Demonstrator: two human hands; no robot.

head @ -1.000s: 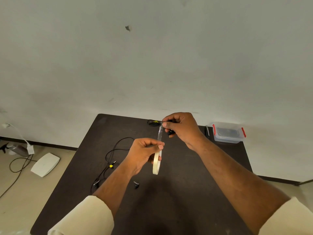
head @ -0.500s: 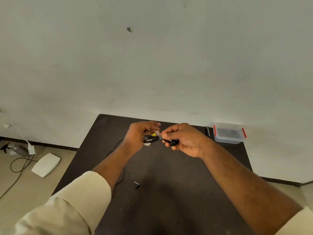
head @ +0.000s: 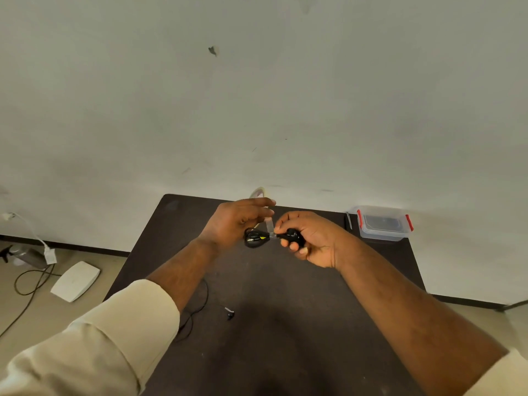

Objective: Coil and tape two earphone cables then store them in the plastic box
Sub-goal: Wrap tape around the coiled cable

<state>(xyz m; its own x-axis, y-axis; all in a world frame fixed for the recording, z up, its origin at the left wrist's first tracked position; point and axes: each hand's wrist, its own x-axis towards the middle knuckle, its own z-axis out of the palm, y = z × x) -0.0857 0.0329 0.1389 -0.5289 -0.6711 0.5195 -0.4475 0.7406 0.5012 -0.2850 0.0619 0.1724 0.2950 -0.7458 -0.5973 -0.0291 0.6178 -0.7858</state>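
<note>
Head view shows a dark, flat, matte desk [head: 285, 324] pushed up to a pale wall. The step in hand looks like taping the first coiled earphone cable, so the job seems about a third done. Next, the tape strip likely needs to go round the coil, stick down and tear off, without letting the loops spring open.

The plastic box [head: 381, 224] sits at the far right corner of the desk. It is clear and boxy with rounded corners, its lid is on, and it has red clips.

The left hand [head: 237, 221] is held above the far middle of the desk. It holds the tape roll [head: 258, 193], a thin pale ring that peeks out behind its fingers.

The right hand [head: 310, 238] is just beside it, fingers curled round the coiled earphone cable [head: 257, 238]. That cable is black and shiny, wound in small loops, with a yellow spot. A short clear tape strip [head: 270, 224] runs from the roll down to the coil.

The second earphone cable [head: 197, 307] lies loose near the left edge of the desk, thin and black, partly hidden by the left arm. A small black earbud [head: 229, 313] lies near it.
</note>
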